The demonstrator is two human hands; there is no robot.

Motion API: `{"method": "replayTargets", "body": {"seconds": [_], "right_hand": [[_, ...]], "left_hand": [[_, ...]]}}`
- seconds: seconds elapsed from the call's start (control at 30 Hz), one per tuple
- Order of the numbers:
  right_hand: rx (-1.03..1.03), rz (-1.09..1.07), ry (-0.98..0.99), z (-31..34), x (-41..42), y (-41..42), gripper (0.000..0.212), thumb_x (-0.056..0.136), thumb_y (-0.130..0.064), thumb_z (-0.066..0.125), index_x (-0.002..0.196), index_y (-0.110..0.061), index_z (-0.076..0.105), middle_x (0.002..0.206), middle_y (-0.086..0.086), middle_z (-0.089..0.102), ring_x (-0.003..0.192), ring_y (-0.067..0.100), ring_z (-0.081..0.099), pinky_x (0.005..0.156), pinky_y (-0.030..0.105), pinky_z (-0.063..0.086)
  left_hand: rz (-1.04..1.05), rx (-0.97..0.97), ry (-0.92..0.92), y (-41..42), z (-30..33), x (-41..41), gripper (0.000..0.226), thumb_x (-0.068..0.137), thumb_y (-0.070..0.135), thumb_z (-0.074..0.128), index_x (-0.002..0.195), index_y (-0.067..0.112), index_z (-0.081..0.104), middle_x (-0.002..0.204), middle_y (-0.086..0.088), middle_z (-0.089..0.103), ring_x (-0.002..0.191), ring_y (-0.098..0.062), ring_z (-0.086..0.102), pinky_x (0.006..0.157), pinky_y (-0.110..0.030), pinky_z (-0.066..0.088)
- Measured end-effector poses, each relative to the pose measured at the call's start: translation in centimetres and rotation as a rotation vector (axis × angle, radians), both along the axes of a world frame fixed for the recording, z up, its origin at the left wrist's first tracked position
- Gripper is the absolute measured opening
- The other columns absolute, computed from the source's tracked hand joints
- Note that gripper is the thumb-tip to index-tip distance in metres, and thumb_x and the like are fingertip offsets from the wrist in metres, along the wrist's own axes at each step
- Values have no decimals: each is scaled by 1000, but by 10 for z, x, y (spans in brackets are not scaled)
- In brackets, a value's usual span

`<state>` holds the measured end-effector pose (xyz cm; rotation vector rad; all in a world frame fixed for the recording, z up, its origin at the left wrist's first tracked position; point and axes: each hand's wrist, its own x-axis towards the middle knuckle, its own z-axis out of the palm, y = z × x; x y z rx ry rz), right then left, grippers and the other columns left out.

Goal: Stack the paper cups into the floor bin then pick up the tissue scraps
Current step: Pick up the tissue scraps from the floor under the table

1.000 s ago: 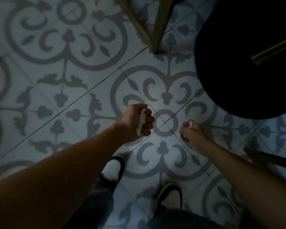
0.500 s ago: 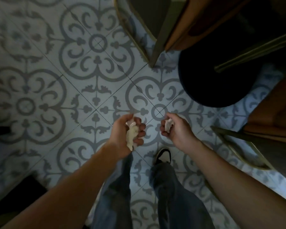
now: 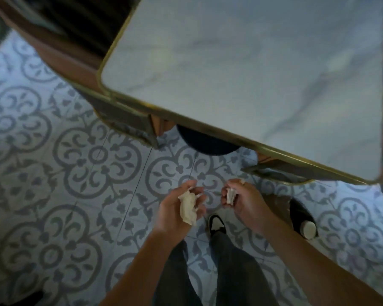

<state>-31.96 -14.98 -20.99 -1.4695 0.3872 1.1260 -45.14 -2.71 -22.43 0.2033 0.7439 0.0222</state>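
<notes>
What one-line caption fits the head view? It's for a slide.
Standing by a marble-topped table, left hand and right hand each hold crumpled tissue scraps over patterned tiles.

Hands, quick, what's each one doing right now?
Left hand: fingers closed on the larger tissue wad.
Right hand: fingers closed on the smaller tissue scrap.

The table (image 3: 252, 69) fills the frame from twelve to three o'clock, its near edge running down toward four. Under that edge, just past centre, sits a round base (image 3: 206, 143) on the floor (image 3: 53, 173). At centre, the left hand (image 3: 177, 212) holds a tissue wad (image 3: 188, 208); just beside it toward three, the right hand (image 3: 241, 203) holds a smaller scrap (image 3: 230, 195). A shoe (image 3: 217, 224) lies below, between them. Toward four stands a bin (image 3: 301, 217) with a cup (image 3: 308, 227) in it.
</notes>
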Motion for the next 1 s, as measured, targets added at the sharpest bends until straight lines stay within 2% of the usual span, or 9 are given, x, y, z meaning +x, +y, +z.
{"method": "replayTargets", "body": {"seconds": [0.17,0.27,0.33,0.43,0.57,0.63,0.8,0.93,1.0], "right_hand": [[-2,-88,-102,62,0,-46,18,93,-14,50,81,-9,63,70,8,64,63,21,59,63,35,47],[-8,-176,-117,78,-4,-75,12,93,-14,51,88,-8,61,74,8,65,66,22,59,64,35,47],[7,-267,-108,84,-4,-94,12,92,-11,53,84,-9,62,74,11,65,63,22,57,61,36,44],[38,-369,-107,89,-2,-124,18,91,-9,53,78,-12,66,73,10,65,62,21,58,63,35,44],[50,-505,-123,86,6,-174,17,90,-9,54,81,-12,68,73,9,66,67,22,59,66,37,46],[50,-555,-113,75,14,-204,13,90,-10,54,86,-10,66,79,13,65,70,23,59,65,36,48],[38,-681,-69,38,39,-287,12,91,-8,53,94,-5,64,85,15,65,77,27,62,68,38,51],[-15,-800,2,-5,63,-363,19,91,-9,54,105,1,63,93,18,65,84,30,65,69,39,57],[-17,-855,40,-29,73,-398,25,91,-11,56,111,2,62,99,19,64,91,32,65,74,44,59]], "left_hand": [[-122,39,-85,-16,50,34,40,75,-3,61,110,15,59,98,-9,63,82,-20,59,70,-30,49],[-254,110,-141,-32,74,55,44,69,-13,56,102,17,60,93,-8,59,77,-19,55,67,-29,45],[-326,125,-120,-48,85,69,45,71,-16,52,106,12,56,91,-11,59,76,-21,53,69,-33,44],[-411,135,-58,-74,87,87,36,77,-11,54,108,7,55,91,-15,66,82,-27,62,74,-39,51],[-591,304,20,-117,84,112,24,89,6,56,112,-1,54,103,-22,63,91,-30,67,75,-40,55],[-677,385,39,-148,82,127,14,97,7,49,102,-4,55,92,-18,67,87,-26,70,75,-38,55],[-792,532,185,-239,66,168,27,100,9,45,81,-5,59,70,-15,71,83,-32,66,92,-48,51],[-971,634,244,-316,28,205,25,98,13,49,78,2,57,67,-11,60,62,-21,56,62,-36,49],[-1046,702,277,-351,5,223,21,96,17,55,82,3,63,68,-8,65,63,-21,59,63,-37,55]]}}
